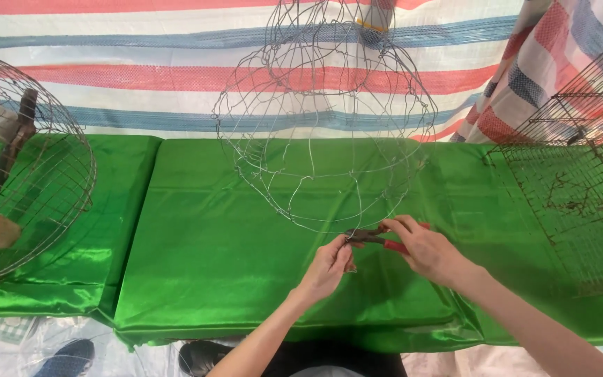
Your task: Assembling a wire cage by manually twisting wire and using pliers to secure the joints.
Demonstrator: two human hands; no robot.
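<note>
1. The left hand (329, 267) sits near the middle of the bench (211, 265), its grip pinched narrow on the lowest wire of the basket (322, 132), right beside the pliers' nose.
2. The right hand (423, 250) is just right of it, grip wrapped around the red handles of the pliers (378, 239), whose nose meets the basket's bottom edge.
3. The basket is an open dome of thin wire mesh, standing on edge at mid-bench and leaning away towards the far striped tarp (141, 77).
4. It looks light and springy: the thin mesh will likely flex and bend out of shape if squeezed, and any cut wire ends may prick.
5. The heavier rim wire looks like the firmest place to hold; the mesh cells seem too weak to bear a pull.
6. The green satin cloth on the bench looks slick, so the basket may slide.
7. At far left stands a round cage (29, 167); at far right, a flat grid rack (581, 202).
</note>
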